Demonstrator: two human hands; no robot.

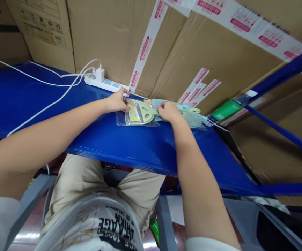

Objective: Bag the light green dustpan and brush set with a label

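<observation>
A pale green plastic utensil in a clear bag (138, 116) lies on the blue shelf (93, 136). My left hand (117, 101) rests on the bag's far left corner with its fingers curled down on it. My right hand (168, 111) presses on the utensil's handle, fingers closed over it. More pale green and light blue utensils in clear bags (190, 115) lie stacked just right of my right hand, partly hidden by it.
A white power strip (106, 83) with a plugged charger and white cables (48, 82) lies at the shelf's back. Taped cardboard boxes (192, 45) wall the rear. A green bottle (225, 109) lies at the right by blue shelf beams (281, 130).
</observation>
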